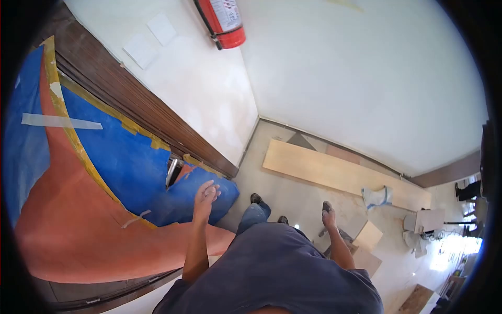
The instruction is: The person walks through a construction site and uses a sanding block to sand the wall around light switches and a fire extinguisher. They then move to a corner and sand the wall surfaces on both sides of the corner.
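The left hand (pixel 207 193) is raised in front of the torso, over the edge of the blue sheet (pixel 123 162) as seen from the head camera; its fingers are curled inward, and the view does not show whether a small item is pinched between them. The right hand (pixel 329 215) is extended low on the opposite side, above the floor (pixel 293 196). A small dark object (pixel 327 206) appears at its fingers (too small to identify), and whether it is grasped cannot be told. The blue sheet lies on the left side, adjoining a salmon-colored sheet (pixel 94 225); yellow tape (pixel 78 146) runs along their shared boundary. A brown wooden frame (pixel 130 97) extends diagonally between the blue sheet and the white wall (pixel 209 94). A red fire extinguisher (pixel 228 26) is positioned near the wall corner. A long pale board (pixel 334 172) lies flat on the floor beyond the right hand, with a white and blue bag (pixel 377 197) at its near edge. A square pale panel (pixel 368 236) is located beside the right forearm. Dark shoes (pixel 255 198) are visible on the floor between the two hands.
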Tool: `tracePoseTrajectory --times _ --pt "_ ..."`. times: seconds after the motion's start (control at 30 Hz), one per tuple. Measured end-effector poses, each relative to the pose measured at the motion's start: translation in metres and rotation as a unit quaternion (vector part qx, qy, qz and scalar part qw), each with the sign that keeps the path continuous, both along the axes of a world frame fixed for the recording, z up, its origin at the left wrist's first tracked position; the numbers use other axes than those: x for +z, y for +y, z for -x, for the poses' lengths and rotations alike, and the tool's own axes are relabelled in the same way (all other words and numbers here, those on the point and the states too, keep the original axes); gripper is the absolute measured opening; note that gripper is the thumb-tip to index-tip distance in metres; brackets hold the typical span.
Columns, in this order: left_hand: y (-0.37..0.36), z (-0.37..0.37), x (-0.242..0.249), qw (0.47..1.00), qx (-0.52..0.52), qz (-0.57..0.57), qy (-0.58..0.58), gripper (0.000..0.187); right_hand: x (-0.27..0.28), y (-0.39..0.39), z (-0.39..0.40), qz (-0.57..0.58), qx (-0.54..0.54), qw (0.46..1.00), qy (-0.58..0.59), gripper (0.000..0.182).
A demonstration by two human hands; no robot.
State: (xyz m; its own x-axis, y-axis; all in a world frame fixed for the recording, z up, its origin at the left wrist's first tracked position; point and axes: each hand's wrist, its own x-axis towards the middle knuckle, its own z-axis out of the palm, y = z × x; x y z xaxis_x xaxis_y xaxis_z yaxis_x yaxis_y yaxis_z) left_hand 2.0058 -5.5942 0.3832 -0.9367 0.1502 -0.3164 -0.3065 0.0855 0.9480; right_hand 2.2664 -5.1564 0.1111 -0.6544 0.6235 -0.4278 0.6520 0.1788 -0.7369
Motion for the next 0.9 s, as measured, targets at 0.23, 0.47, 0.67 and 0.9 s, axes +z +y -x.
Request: tracePoseTrajectory --times 0.23,0.47,0.67,0.9 --pt "-0.001 0.097 0.047 0.972 -0.004 -0.029 0.235 0.035 0.070 -0.052 0.243 0.177 0.083 0.955 0.221 0.047" --pt "-0.035 0.188 0.162 0.900 0.086 0.043 0.425 0.021 0.265 -0.176 0.488 0.167 0.295 0.841 0.421 0.057" --pt "-0.011 0.242 0.298 0.692 0.058 0.205 0.690 0.016 0.370 -0.292 0.623 0.019 0.189 0.809 0.556 0.063" --pt "0.016 0.264 0.432 0.415 0.038 0.448 0.791 0.020 0.357 -0.326 0.677 -0.090 0.204 0.763 0.607 0.075"
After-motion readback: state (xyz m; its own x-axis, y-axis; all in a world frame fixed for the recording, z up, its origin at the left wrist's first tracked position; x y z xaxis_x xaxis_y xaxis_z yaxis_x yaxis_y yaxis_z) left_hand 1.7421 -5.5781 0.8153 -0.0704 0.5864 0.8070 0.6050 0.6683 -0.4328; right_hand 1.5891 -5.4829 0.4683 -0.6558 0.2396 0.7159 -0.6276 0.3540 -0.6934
